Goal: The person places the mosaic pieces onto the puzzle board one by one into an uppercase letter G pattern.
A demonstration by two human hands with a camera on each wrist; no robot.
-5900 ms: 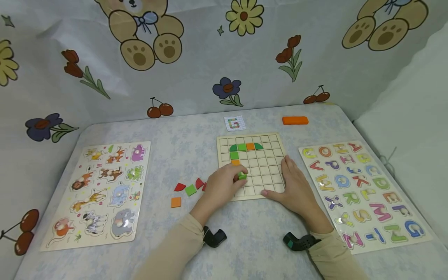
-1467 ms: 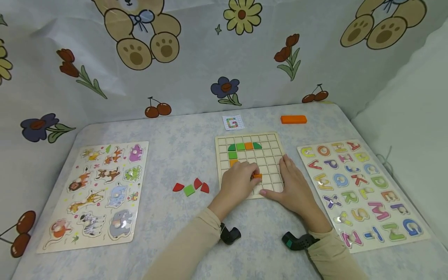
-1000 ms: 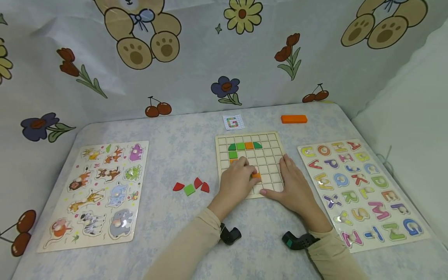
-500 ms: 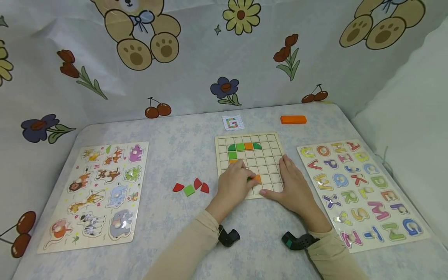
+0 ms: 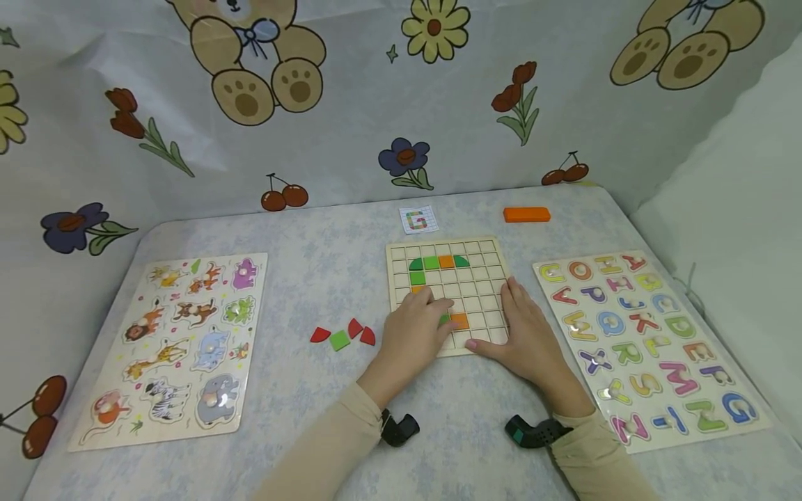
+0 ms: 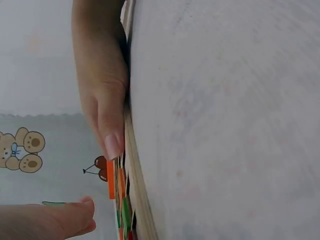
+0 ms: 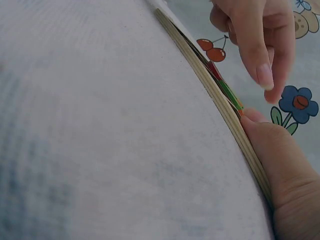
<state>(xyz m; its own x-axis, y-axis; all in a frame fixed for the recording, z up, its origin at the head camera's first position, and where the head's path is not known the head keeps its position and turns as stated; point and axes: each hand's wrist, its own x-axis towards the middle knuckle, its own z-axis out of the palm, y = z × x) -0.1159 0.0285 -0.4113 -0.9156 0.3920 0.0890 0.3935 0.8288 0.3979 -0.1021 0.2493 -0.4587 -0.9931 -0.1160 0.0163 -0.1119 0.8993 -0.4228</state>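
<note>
My left hand point(image 5: 410, 330) hovers over the lower left of the wooden grid board point(image 5: 479, 261), holding nothing. In the right wrist view its thumb and fingers point(image 7: 265, 75) are apart above the pieces. Just right of its fingertips, an orange square tile point(image 5: 459, 321) lies flat beside a partly covered green tile point(image 5: 444, 319). A red piece point(image 7: 214, 70) follows in that row, hidden by the hand in the head view. My right hand point(image 5: 529, 334) rests on the board's lower right corner, fingers along the right edge, thumb at the near edge. Green and orange pieces point(image 5: 431, 262) form the upper row.
Red quarter pieces point(image 5: 320, 335) and a green square point(image 5: 340, 340) lie left of the board. Behind it are a pattern card point(image 5: 419, 220) showing a G and an orange bar point(image 5: 527, 215). An animal puzzle point(image 5: 209, 417) stands left, a letter puzzle point(image 5: 585, 369) right.
Earlier my left hand held a green tile, then brought the orange square from the table to the board. It has now released that square and drawn slightly left. The right hand stays put.
</note>
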